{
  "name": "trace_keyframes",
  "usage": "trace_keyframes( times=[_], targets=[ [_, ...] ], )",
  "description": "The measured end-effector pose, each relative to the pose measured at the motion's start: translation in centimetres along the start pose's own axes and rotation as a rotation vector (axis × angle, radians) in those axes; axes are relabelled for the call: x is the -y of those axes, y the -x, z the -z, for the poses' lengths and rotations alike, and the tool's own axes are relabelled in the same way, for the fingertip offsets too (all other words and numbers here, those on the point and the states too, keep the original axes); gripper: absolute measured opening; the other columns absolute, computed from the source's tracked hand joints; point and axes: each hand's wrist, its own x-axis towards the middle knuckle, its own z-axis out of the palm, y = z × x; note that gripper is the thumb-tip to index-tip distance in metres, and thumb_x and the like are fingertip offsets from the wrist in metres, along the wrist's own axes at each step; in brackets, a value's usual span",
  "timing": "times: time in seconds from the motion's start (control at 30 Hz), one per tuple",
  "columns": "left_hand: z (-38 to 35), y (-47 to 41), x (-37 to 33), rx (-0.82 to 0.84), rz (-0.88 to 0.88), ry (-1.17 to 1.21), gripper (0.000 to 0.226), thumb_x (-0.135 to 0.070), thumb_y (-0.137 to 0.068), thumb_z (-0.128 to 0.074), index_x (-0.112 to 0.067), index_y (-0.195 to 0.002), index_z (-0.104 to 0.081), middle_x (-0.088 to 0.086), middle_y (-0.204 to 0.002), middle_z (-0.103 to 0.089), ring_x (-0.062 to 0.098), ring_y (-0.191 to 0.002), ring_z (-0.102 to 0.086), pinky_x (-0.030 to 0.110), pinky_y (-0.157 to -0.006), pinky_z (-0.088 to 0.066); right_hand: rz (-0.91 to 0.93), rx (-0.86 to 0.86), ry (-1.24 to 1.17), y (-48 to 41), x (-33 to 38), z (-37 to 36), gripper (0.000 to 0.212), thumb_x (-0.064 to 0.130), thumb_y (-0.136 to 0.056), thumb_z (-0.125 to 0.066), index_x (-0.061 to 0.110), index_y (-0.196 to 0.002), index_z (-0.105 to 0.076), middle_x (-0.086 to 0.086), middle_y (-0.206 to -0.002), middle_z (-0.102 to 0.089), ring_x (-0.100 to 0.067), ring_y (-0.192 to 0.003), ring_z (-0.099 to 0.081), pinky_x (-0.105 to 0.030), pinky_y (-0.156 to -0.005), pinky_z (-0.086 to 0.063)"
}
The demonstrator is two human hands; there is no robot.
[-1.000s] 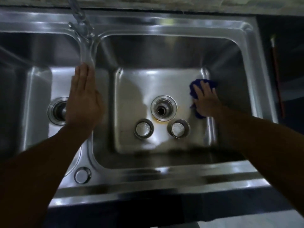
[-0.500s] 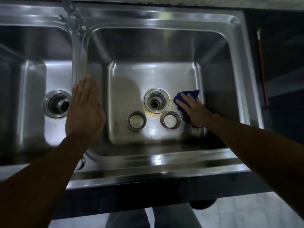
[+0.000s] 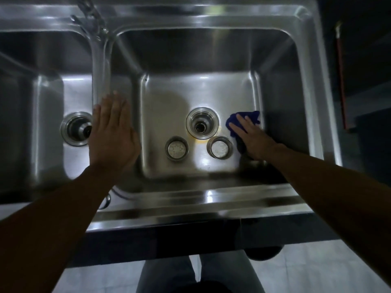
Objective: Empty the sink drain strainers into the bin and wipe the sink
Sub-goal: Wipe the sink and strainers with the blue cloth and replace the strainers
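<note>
- My right hand (image 3: 254, 140), fingers straight, presses a blue cloth (image 3: 243, 118) onto the right basin floor of the stainless steel sink (image 3: 201, 20).
- My left hand (image 3: 112, 132) lies flat on the divider (image 3: 101, 66).
- Two round metal strainers (image 3: 176, 148) (image 3: 220, 147) sit beside the drain (image 3: 202, 123).

Sink (image 3: 190, 210): left bowl (image 3: 48, 102) and right bowl (image 3: 190, 89) lay side by side, with a divider (image 3: 101, 66) between them.
Faucet (image 3: 88, 15): stood at the back rim, behind the divider.
Left hand (image 3: 112, 134): rested on the divider's near end.
Left drain (image 3: 77, 128): sat in the left bowl's floor, just left of that hand.
Right drain (image 3: 202, 123): sat near the middle of the right bowl's floor.
Strainers: left strainer (image 3: 176, 148) and right strainer (image 3: 220, 147) stood on the right bowl's floor, apart, in front of the right drain on either side of it.
Cloth (image 3: 255, 117): lay right of the right drain, near the right wall, under the right hand (image 3: 252, 140).
Right hand: was just right of the right strainer.
</note>
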Motion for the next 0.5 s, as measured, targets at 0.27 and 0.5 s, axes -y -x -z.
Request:
trace_keyframes(
  times=[0.27, 0.5],
  targets=[
    [-3.4, -2.1, -9.3, 0.277, -0.266, -0.051, 0.076, -0.033, -0.089, -0.051, -0.004, -0.155, -0.025, 0.019, -0.163, -0.026, 0.035, -0.153, -0.017, 0.047, -0.126, -0.003, -0.133, 0.068, -0.008, -1.4, -0.7, 1.8, 0.083, 0.010, -0.098, -0.051, 0.029, -0.161, 0.000, -0.006, -0.168, 0.016, -0.032, -0.156, 0.006, -0.052, -0.123, -0.011],
    [-10.0, -2.8, -17.6, 0.452, -0.343, -0.049, 0.120, -0.058, -0.069, -0.076, -0.009, -0.158, -0.012, 0.014, -0.162, -0.023, 0.032, -0.154, -0.013, 0.055, -0.125, -0.003, -0.146, 0.118, 0.025, -2.7, -1.6, 2.8, 0.076, 0.015, -0.101, -0.051, 0.028, -0.161, -0.006, -0.009, -0.169, 0.010, -0.036, -0.156, -0.001, -0.046, -0.126, -0.012]
  ],
)
